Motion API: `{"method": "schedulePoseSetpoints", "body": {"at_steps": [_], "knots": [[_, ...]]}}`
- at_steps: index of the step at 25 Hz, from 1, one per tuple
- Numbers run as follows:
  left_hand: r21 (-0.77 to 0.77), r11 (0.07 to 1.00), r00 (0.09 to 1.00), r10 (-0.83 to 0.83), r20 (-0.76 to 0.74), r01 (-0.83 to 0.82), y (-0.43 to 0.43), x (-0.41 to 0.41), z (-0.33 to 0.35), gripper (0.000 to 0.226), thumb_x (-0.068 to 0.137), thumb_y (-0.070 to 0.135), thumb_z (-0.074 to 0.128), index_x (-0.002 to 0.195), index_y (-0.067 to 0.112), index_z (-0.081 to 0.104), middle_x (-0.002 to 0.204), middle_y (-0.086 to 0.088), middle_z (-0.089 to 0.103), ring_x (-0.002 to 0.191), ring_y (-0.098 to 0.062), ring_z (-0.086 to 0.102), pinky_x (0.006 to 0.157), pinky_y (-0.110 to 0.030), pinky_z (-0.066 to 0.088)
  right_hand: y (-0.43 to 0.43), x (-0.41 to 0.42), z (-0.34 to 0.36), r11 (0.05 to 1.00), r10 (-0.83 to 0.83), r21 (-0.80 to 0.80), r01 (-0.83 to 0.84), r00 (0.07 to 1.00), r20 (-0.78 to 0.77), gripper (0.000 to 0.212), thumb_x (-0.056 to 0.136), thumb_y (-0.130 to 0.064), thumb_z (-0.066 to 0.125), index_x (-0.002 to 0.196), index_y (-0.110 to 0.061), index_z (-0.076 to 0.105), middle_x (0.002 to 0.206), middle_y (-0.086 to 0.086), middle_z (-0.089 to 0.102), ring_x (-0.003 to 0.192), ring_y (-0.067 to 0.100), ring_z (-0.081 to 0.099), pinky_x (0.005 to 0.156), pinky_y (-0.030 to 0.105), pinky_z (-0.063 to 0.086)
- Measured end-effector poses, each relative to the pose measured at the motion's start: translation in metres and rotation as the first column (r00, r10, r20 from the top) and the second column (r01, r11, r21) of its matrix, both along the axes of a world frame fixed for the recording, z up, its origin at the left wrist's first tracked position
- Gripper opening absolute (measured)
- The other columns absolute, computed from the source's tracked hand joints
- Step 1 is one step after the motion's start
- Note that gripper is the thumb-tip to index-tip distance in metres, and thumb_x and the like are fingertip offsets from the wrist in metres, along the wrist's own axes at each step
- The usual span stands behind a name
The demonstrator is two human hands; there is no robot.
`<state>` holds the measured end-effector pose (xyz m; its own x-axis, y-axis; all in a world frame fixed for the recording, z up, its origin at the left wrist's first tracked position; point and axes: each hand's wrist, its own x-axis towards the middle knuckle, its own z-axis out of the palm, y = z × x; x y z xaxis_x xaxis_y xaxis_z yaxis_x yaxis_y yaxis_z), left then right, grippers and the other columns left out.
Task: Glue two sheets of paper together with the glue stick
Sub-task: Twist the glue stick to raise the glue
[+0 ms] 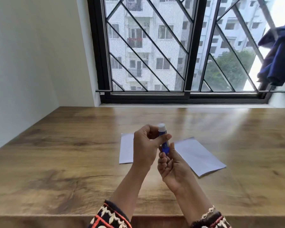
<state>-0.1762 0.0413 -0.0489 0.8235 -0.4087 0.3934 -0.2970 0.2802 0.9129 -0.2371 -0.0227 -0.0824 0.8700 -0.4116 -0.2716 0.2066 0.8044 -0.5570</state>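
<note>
A blue glue stick [164, 144] with a white cap is held upright above the middle of the table. My left hand [146, 145] grips its upper part near the cap, thumb across the blue barrel. My right hand [172, 167] pinches its lower end from below. Two white sheets of paper lie flat on the wooden table [56, 153] under the hands. The left sheet [126, 148] is partly hidden by my left hand. The right sheet [200, 156] lies at an angle to the right of my right hand.
The table's far edge meets a white sill under a black-framed window [186, 46] with a diagonal grille. A blue cloth [280, 55] hangs at the upper right. A white wall runs along the table's left side.
</note>
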Motion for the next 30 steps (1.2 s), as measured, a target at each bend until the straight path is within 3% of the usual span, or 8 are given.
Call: {"method": "schedulePoseSetpoints", "body": {"at_steps": [4, 8, 12, 20, 23, 26, 28, 30], "knots": [[0.040, 0.999, 1.000, -0.030, 0.002, 0.030, 0.000, 0.002, 0.002, 0.017, 0.063, 0.003, 0.079, 0.070, 0.009, 0.065, 0.061, -0.003, 0.062, 0.060, -0.016, 0.056, 0.067, -0.041, 0.053, 0.003, 0.001, 0.003, 0.990, 0.105, -0.082, -0.113, 0.991, -0.087, 0.054, 0.085, -0.051, 0.046, 0.050, -0.012, 0.061, 0.039, -0.004, 0.047, 0.030, 0.005, 0.039, 0.029, 0.013, 0.029], [0.028, 0.998, 0.995, 0.053, -0.090, -0.051, -0.003, 0.007, 0.005, 0.017, 0.065, 0.005, 0.079, 0.070, 0.006, 0.062, 0.064, -0.007, 0.062, 0.060, -0.021, 0.058, 0.066, -0.039, 0.054, 0.006, 0.000, 0.006, 0.999, -0.017, -0.026, 0.018, 0.999, 0.049, 0.028, 0.083, -0.026, 0.057, 0.074, -0.001, 0.066, 0.056, 0.007, 0.066, 0.047, 0.010, 0.062, 0.043, 0.016, 0.050], [0.014, 0.998, 0.992, 0.064, -0.110, -0.063, -0.005, 0.006, 0.008, 0.020, 0.065, 0.008, 0.079, 0.066, 0.011, 0.060, 0.061, -0.003, 0.060, 0.055, -0.017, 0.059, 0.059, -0.030, 0.055, 0.009, -0.005, 0.007, 0.994, -0.034, -0.104, 0.046, 0.993, 0.114, 0.011, 0.081, -0.011, 0.056, 0.083, -0.002, 0.062, 0.056, 0.005, 0.067, 0.049, 0.008, 0.063, 0.047, 0.016, 0.052], [0.092, 0.996, 0.997, 0.016, -0.075, -0.009, 0.003, 0.007, 0.005, 0.019, 0.067, 0.010, 0.078, 0.069, 0.012, 0.059, 0.064, -0.006, 0.061, 0.064, -0.023, 0.060, 0.067, -0.038, 0.056, 0.012, -0.006, 0.004, 0.995, -0.020, -0.096, 0.024, 0.999, 0.039, 0.031, 0.088, -0.030, 0.051, 0.077, -0.003, 0.064, 0.046, 0.000, 0.058, 0.036, 0.004, 0.050, 0.036, 0.012, 0.041], [0.119, 0.992, 0.998, -0.029, -0.051, 0.035, 0.005, 0.008, 0.005, 0.019, 0.068, 0.007, 0.077, 0.069, 0.012, 0.059, 0.062, -0.003, 0.061, 0.058, -0.014, 0.060, 0.063, -0.032, 0.057, 0.011, -0.006, 0.005, 0.994, 0.064, -0.087, -0.064, 0.998, 0.003, 0.039, 0.091, -0.037, 0.044, 0.068, -0.009, 0.058, 0.042, -0.003, 0.051, 0.031, 0.003, 0.042, 0.031, 0.012, 0.033], [0.150, 0.988, 0.999, -0.040, -0.021, 0.043, 0.005, 0.006, 0.004, 0.019, 0.068, 0.006, 0.077, 0.069, 0.014, 0.060, 0.062, -0.003, 0.060, 0.059, -0.015, 0.057, 0.068, -0.040, 0.055, 0.010, -0.005, 0.004, 0.984, 0.152, -0.087, -0.154, 0.988, -0.029, 0.047, 0.091, -0.041, 0.040, 0.059, -0.012, 0.057, 0.040, -0.004, 0.046, 0.030, 0.003, 0.036, 0.029, 0.012, 0.028], [0.133, 0.991, 1.000, -0.012, -0.019, 0.014, 0.004, 0.006, 0.006, 0.020, 0.068, 0.008, 0.077, 0.066, 0.017, 0.060, 0.060, 0.000, 0.060, 0.058, -0.016, 0.057, 0.065, -0.041, 0.054, 0.008, -0.003, 0.006, 0.986, 0.140, -0.089, -0.141, 0.990, -0.016, 0.049, 0.091, -0.039, 0.042, 0.058, -0.009, 0.064, 0.044, -0.001, 0.052, 0.033, 0.005, 0.044, 0.031, 0.013, 0.036], [0.108, 0.993, 0.999, 0.041, -0.008, -0.040, 0.002, 0.009, 0.008, 0.023, 0.068, 0.008, 0.078, 0.064, 0.019, 0.059, 0.059, 0.001, 0.060, 0.056, -0.017, 0.058, 0.063, -0.039, 0.053, 0.006, -0.001, 0.010, 0.996, 0.061, -0.069, -0.058, 0.997, 0.038, 0.035, 0.090, -0.028, 0.048, 0.073, -0.003, 0.066, 0.054, 0.005, 0.064, 0.045, 0.009, 0.061, 0.042, 0.016, 0.049]]}}
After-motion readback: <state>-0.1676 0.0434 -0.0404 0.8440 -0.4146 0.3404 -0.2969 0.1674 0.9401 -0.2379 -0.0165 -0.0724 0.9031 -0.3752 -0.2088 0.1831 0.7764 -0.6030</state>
